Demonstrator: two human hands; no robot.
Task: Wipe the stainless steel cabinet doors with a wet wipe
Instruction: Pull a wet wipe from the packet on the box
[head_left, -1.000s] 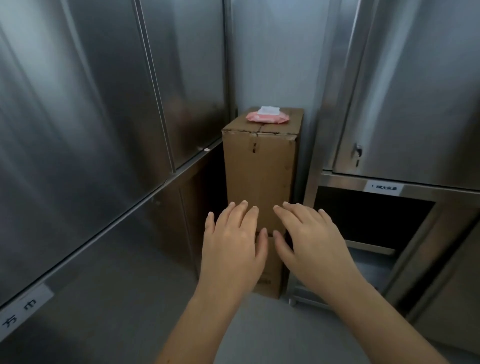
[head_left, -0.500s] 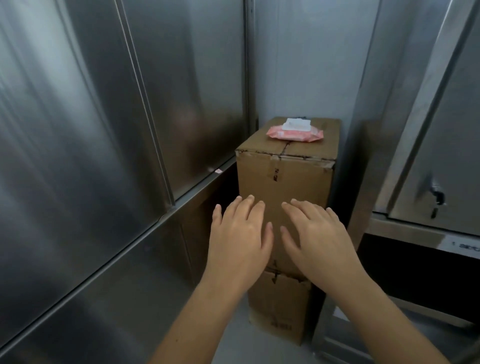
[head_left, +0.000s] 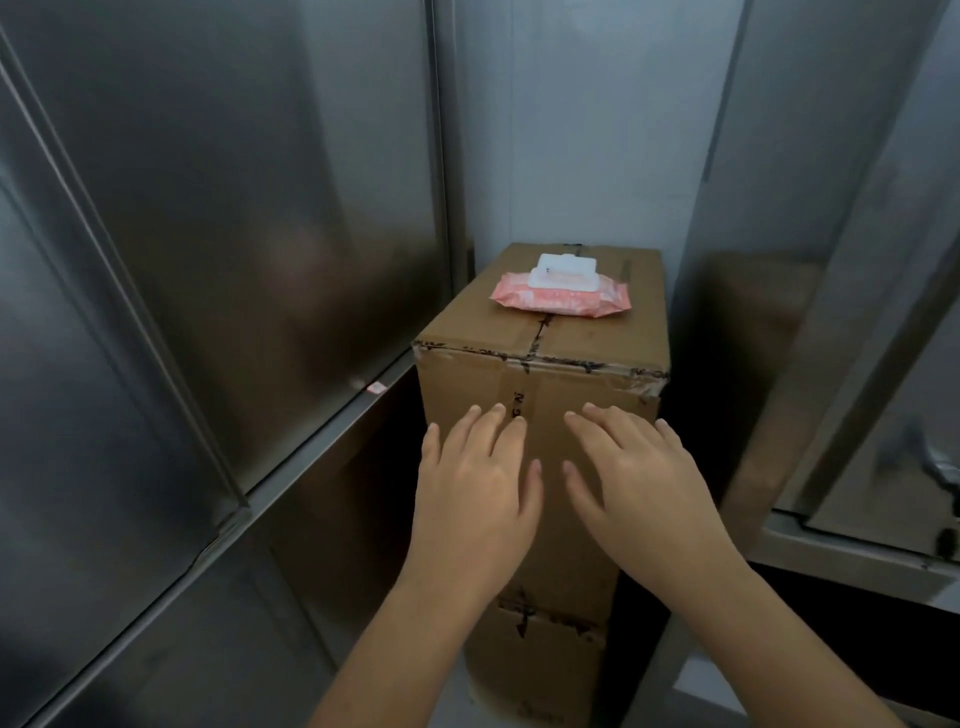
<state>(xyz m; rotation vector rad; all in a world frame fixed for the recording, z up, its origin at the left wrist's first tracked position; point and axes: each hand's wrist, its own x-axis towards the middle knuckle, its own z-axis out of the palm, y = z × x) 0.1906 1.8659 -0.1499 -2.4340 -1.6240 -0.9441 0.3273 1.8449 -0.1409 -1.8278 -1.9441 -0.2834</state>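
The left hand (head_left: 475, 488) and right hand (head_left: 639, 483) hover side by side before a taped cardboard box (head_left: 587, 343), fingers (head_left: 496, 431) straight, slightly apart, holding nothing. The pink wet wipe pack (head_left: 561, 299) lies atop that box, beside the stainless steel cabinet doors (head_left: 234, 208).

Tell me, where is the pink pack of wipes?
In the head view, the pink pack of wipes lies flat on top of the tall cardboard box in the corner, between the steel cabinets, above and beyond both empty hands.
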